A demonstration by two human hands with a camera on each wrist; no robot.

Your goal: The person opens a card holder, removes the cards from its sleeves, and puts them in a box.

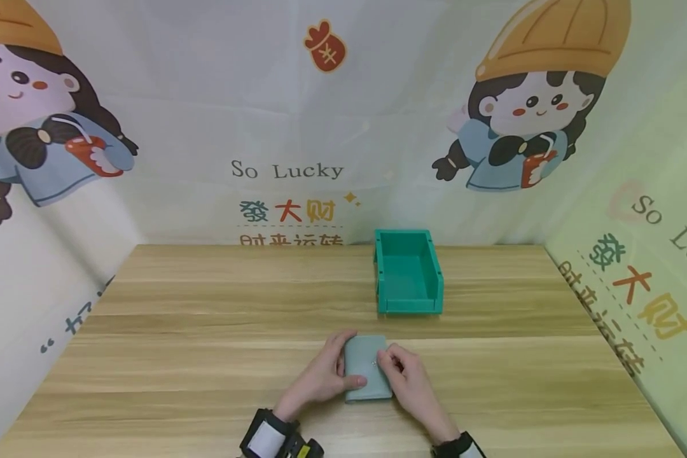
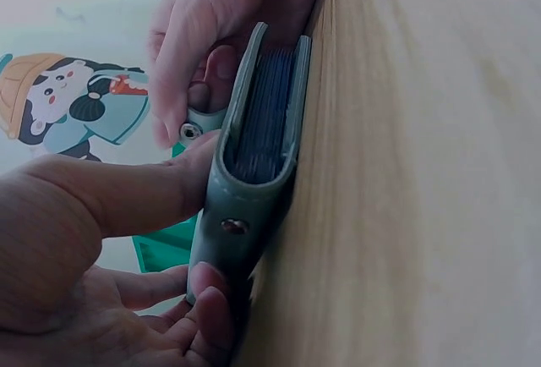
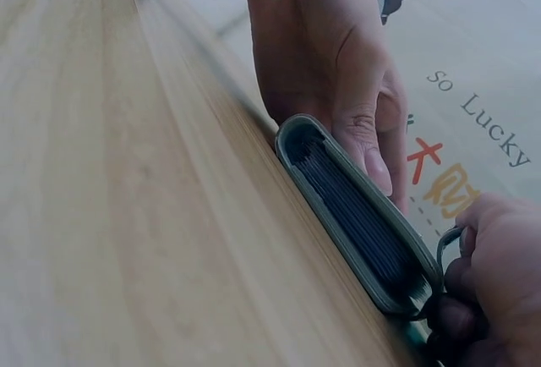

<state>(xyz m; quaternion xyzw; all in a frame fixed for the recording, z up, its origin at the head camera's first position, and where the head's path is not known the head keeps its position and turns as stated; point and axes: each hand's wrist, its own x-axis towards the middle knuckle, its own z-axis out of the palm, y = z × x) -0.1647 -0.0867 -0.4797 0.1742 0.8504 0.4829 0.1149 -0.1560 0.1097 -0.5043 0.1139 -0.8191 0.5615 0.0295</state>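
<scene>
A pale grey-green card holder (image 1: 362,356) lies on the wooden table in front of me. Dark sleeves or pages are packed between its covers, visible from the edge in both wrist views. My left hand (image 1: 322,376) grips it along the spine side, thumb on the top cover. On the opposite side, my right hand (image 1: 410,380) pinches the short closing strap (image 2: 209,119). A metal snap (image 2: 191,132) shows on that strap, which stands lifted from the cover. Another metal stud (image 2: 235,226) sits on the spine. The right fingertips are partly hidden in the head view.
Behind the card holder, right of centre, stands a green plastic bin (image 1: 410,306) near the table's back edge. The wooden table (image 1: 206,305) stretches out on both sides. Printed cloth (image 1: 189,127) with cartoon figures hangs behind and along the sides.
</scene>
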